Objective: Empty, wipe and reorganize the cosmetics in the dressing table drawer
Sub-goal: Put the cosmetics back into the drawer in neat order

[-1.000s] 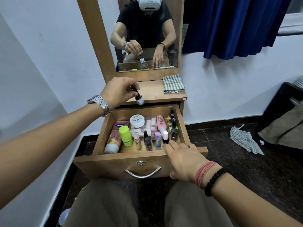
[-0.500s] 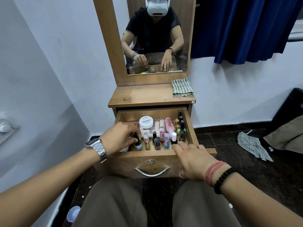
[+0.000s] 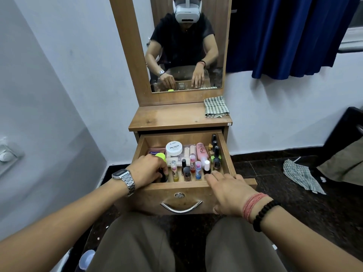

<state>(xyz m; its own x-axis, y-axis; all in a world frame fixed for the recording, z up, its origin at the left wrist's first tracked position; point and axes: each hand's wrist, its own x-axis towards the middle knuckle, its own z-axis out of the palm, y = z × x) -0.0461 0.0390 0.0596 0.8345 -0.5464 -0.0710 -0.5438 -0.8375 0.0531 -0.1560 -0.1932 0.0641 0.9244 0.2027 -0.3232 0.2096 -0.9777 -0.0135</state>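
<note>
small dark bottle (image 3: 163, 174) upright in left hand (image 3: 148, 169), drawer (image 3: 176, 188) front-left

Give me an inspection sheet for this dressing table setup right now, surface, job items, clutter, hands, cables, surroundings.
Surface: dressing table top bare wood apart from a folded checked cloth at its right rear corner.
Job's things: drawer pulled open, packed with cosmetics; white nail polish tub, pink bottle, small bottles in rows.
Clutter: second checked cloth on the dark floor to the right.
Hands: left hand in the drawer's front left, fingers curled round a small dark bottle; right hand resting flat on the drawer's front edge.
Cables: nothing seen.
Surroundings: mirror, blue curtain, white walls.
</note>
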